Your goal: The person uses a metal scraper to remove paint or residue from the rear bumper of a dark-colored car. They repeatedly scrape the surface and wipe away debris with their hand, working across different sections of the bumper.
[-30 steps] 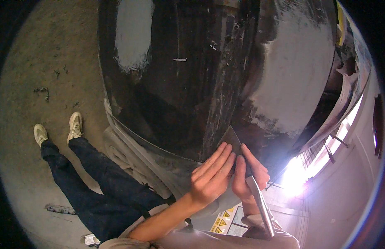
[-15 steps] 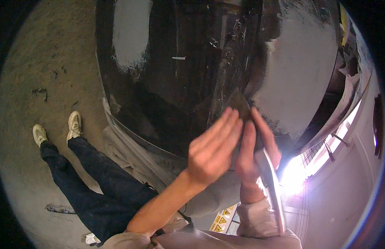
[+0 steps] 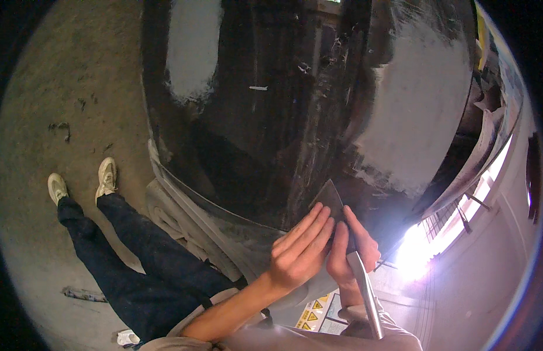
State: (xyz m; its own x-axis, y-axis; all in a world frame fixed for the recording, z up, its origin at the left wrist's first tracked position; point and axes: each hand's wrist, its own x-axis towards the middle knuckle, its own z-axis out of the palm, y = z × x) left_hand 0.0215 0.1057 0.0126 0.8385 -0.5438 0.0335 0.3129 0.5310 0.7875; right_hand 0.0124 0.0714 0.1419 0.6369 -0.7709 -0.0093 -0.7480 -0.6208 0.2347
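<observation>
My left hand point(image 3: 300, 245) reaches in with its fingers straight, close together and pressed on a thin dark sheet point(image 3: 331, 198) with a pointed corner; its thumb is hidden. My right hand point(image 3: 353, 248) pinches the same sheet from the other side, fingers pointing up. A pale, shiny flat strip point(image 3: 368, 295), seen nearly edge-on, runs from the right palm down along the forearm; its kind cannot be made out. Just beyond the sheet's tip lies a dark, glossy car body panel point(image 3: 254, 140), with a large grey filler patch point(image 3: 420, 111) on its right side.
Another grey patch point(image 3: 192, 52) marks the panel's left side. A torn-looking edge point(image 3: 488, 128) borders it at right. Below left, a grey body part point(image 3: 183, 210) sits beside my dark-trousered legs point(image 3: 148, 251). A bright light point(image 3: 414, 251) glares at lower right, near a yellow warning label point(image 3: 312, 313).
Both hands have drawn back toward me with the dark sheet, down to the panel's near edge. The pale strip has moved down and slightly left with my right hand.
</observation>
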